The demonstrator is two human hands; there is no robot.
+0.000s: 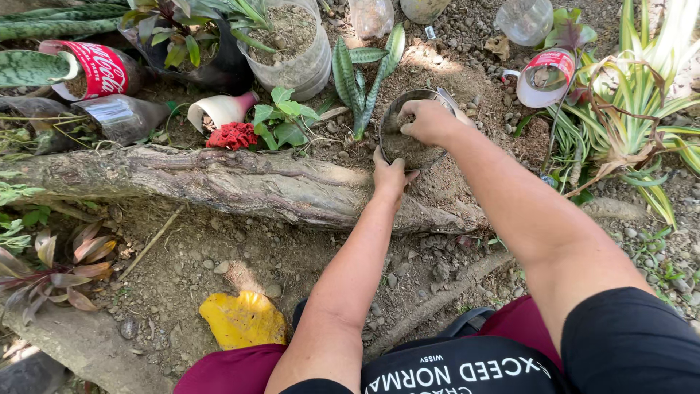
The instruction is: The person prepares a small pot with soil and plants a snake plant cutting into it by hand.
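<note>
Kneeling low in the frame, the person reaches both arms up toward the centre, where a round dark container of soil sits on the ground just behind a thick, rough root. The left hand is cupped against the container's near wall, fingers curled under its rim. The right hand lies closed over the far rim, gripping it from above. Judging by this two-handed hold, the container is being steadied or seated in the dirt; the next move would call for keeping it level so the soil stays in.

Nearest the camera, lower left, a yellow fallen leaf lies on bare earth, with reddish foliage further left. Just beyond the root, a red flower cluster and a small green-leaved plant stand left of the container, and a spiky striped plant rises right beside it.

Farther off, at upper left, a cut bottle with a red label lies on its side holding soil; a clear soil-filled bottle planter stands at top centre. At upper right, another cut bottle with a red band lies tilted among striped yellow-green leaves.
</note>
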